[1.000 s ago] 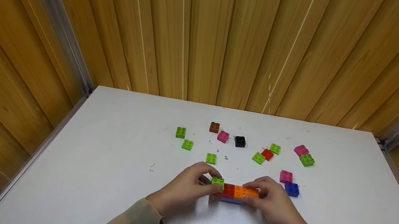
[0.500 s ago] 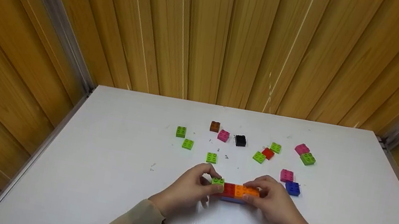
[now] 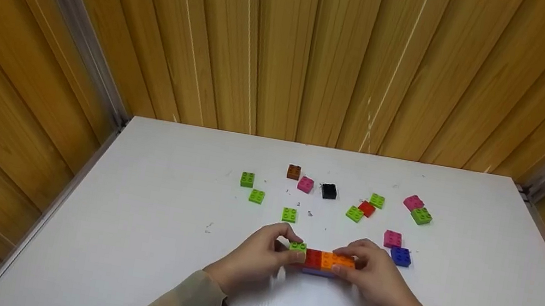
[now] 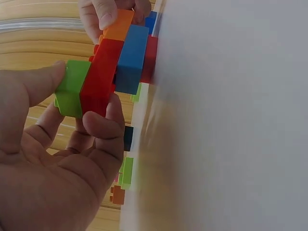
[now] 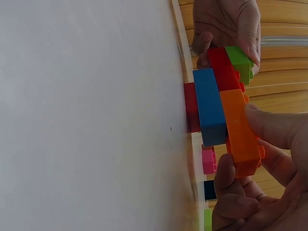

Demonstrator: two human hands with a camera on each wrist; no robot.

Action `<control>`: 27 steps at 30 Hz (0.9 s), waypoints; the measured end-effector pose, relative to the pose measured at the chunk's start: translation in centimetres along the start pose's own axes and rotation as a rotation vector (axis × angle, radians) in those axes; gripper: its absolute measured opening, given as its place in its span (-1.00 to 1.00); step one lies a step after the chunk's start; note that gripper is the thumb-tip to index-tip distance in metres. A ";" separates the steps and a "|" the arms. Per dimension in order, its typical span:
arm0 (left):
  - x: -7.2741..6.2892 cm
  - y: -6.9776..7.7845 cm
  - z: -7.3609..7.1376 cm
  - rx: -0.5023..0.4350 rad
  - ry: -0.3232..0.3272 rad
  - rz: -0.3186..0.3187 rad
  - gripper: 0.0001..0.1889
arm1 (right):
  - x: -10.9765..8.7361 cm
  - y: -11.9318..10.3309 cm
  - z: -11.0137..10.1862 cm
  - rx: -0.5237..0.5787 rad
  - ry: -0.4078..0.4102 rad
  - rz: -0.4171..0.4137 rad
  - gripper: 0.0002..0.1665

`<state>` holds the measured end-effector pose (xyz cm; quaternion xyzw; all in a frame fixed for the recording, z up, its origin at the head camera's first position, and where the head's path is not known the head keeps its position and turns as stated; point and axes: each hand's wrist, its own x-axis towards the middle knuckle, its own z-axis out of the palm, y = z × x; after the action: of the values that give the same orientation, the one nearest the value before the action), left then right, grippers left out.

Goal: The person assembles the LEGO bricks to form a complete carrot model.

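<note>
Both hands hold a stack of toy building bricks near the front middle of the white table. At its base is a red brick [image 5: 191, 108], with a long blue brick [image 4: 132, 60] above it. A long red brick [image 3: 313, 258] and a long orange brick [image 3: 337, 262] lie end to end on the blue one. A small green brick [image 3: 297, 247] sits on the red one's left end. My left hand [image 3: 255, 255] pinches that green end, its thumb on the green brick and fingers curled under the red overhang. With thumb and fingers, my right hand [image 3: 374, 272] grips the orange brick.
Loose bricks lie beyond the hands: several green ones [image 3: 289, 214], a brown brick [image 3: 293, 172], a black brick [image 3: 329, 191], a small red brick [image 3: 366, 208] and pink ones. To the right is a dark blue brick [image 3: 401, 256]. A wood-patterned wall [image 3: 284, 50] rises behind the table.
The left hand has shifted very slightly right, and a fingertip now shows below the red brick's left end. Both hands keep their hold, and the loose bricks stay put.
</note>
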<state>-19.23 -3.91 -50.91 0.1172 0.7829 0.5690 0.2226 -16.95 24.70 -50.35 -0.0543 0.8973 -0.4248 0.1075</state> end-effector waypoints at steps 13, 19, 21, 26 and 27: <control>0.0 0.3 0.1 0.050 0.028 -0.010 -0.80 | -0.3 0.2 -1.8 0.040 -0.099 -0.002 -0.56; 0.1 0.3 0.2 0.050 0.036 0.019 -0.82 | -0.8 0.4 -5.8 0.018 -0.075 0.037 -0.51; 0.1 0.2 0.2 0.051 0.037 0.022 -0.82 | -0.9 0.7 -7.4 -0.015 -0.036 0.073 -0.47; 0.1 0.2 0.1 0.053 0.033 0.016 -0.82 | -0.5 2.6 -10.5 -0.074 0.050 0.151 -0.43; 0.1 0.2 0.1 0.053 0.034 0.013 -0.82 | -0.4 3.1 -10.9 -0.081 0.057 0.161 -0.43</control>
<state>-19.31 -3.72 -50.74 0.1184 0.8006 0.5514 0.2026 -19.20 34.88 -45.94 0.0259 0.9179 -0.3793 0.1133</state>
